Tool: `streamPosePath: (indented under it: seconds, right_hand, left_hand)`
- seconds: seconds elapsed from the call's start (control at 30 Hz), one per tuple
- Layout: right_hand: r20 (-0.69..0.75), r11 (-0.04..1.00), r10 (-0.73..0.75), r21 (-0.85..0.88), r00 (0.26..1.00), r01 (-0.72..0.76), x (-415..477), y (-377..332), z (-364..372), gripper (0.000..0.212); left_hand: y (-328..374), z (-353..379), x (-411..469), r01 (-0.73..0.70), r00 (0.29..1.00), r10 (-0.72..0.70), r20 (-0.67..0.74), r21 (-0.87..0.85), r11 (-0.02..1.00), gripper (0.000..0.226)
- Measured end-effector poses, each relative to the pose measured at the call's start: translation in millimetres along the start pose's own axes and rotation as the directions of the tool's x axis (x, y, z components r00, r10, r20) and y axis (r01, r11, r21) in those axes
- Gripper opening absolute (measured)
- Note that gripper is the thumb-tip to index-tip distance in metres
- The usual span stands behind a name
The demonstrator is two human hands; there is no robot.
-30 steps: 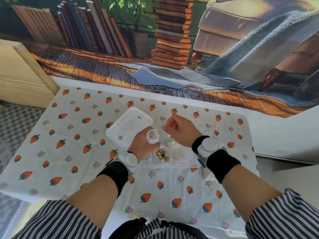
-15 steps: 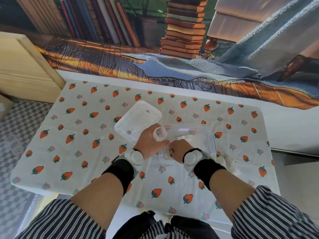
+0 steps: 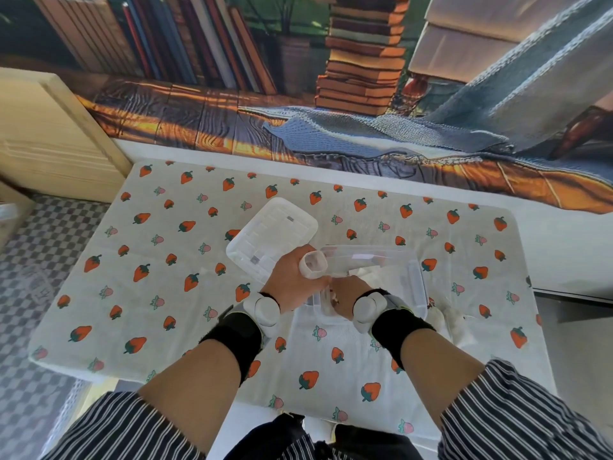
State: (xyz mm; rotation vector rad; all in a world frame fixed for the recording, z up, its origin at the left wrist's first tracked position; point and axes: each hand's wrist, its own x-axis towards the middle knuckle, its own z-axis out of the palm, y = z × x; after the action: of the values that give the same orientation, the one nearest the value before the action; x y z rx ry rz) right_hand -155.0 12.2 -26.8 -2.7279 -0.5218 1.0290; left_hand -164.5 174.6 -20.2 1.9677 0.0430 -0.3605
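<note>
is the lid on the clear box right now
No, the white lid lies on the tablecloth left of the clear box, which stands open with the right hand in it.

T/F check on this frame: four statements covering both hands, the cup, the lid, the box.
1. The left hand grips a small white plastic cup. True.
2. The white rectangular plastic lid is closed on the clear plastic box. False: it lies on the strawberry-print tablecloth, left of the box.
3. The right hand reaches into the box's near end. True.
4. The cup's mouth points down at the table. False: its opening faces up, towards the camera.
</note>
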Motion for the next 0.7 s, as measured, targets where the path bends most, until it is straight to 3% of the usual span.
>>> streamPosePath:
  seconds: [0.13, 0.2, 0.3, 0.4, 0.7]
  right_hand:
    - [0.006, 0.997, 0.029, -0.069, 1.0, -0.029, 0.3, 1.7, 8.5, 0.028]
    - [-0.012, 0.998, 0.056, -0.03, 0.998, -0.057, 1.4, 4.4, 9.8, 0.016]
    - [-0.023, 0.999, 0.049, -0.008, 0.999, -0.049, -0.5, 2.6, 6.8, 0.02]
    - [-0.07, 0.996, 0.086, 0.016, 0.994, -0.085, -2.7, 2.7, 5.4, 0.039]
    - [-0.079, 0.996, -0.022, 0.084, 0.997, 0.029, -19.9, 12.5, -17.2, 0.036]
  left_hand:
    - [4.5, -0.6, -1.7, 0.02, 1.0, -0.02, 0.005, -0.01, 1.0, 0.038]
    - [6.6, -1.3, -1.9, 0.019, 1.0, -0.019, 0.002, 0.0, 1.0, 0.038]
    - [7.2, -2.3, -1.8, 0.024, 1.0, -0.024, -0.014, 0.008, 1.0, 0.037]
    - [5.7, -1.0, -2.7, 0.034, 0.999, -0.034, -0.015, 0.005, 0.999, 0.038]
    - [8.2, 1.6, -7.7, 0.04, 0.999, -0.04, -0.021, 0.015, 0.999, 0.038]
